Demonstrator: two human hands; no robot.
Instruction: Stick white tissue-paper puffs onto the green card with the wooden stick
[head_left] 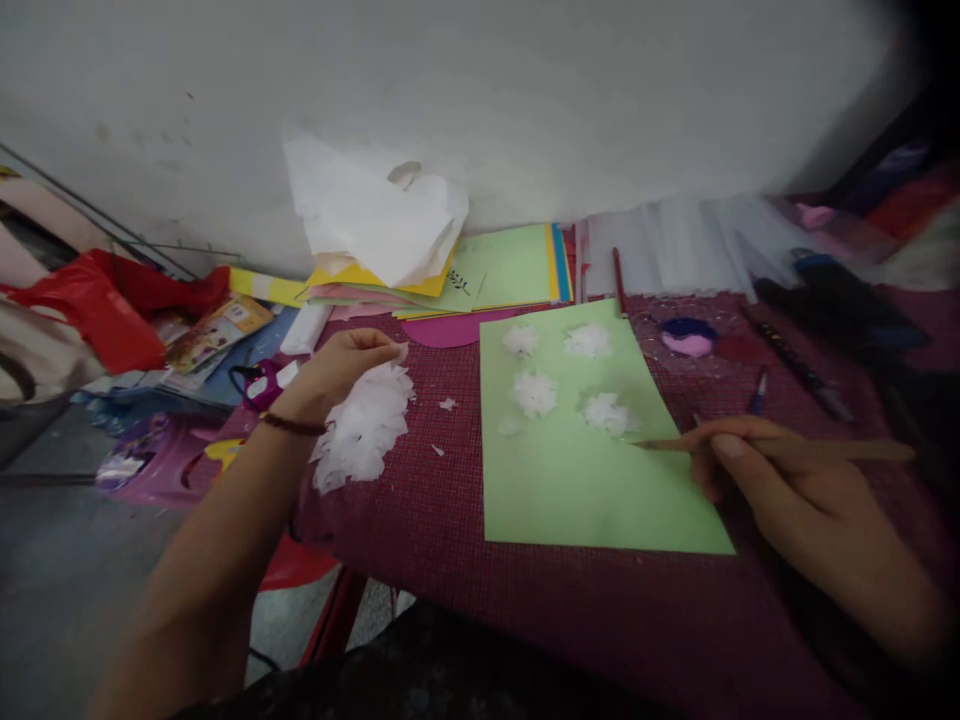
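My left hand (352,365) is pinched on a small scrap of white tissue paper (403,351). Just below it lies a heap of white tissue paper pieces (364,430). A light green sheet of paper (570,490) lies flat to the right. On its upper half sit several ruffled white tissue flowers (611,411). My right hand (757,470) grips a slender tan paintbrush (817,449), held nearly level over the sheet. Its tip is close to the lower right flower; whether it touches the paper I cannot tell.
Behind are crumpled white paper (375,220), stacked coloured sheets (510,265) and clear plastic sleeves (667,245) against the wall. A palette with purple and pink paint (688,340), another brush (759,392) and a dark pen (799,365) lie right. Bags and a red cloth (112,310) crowd the left.
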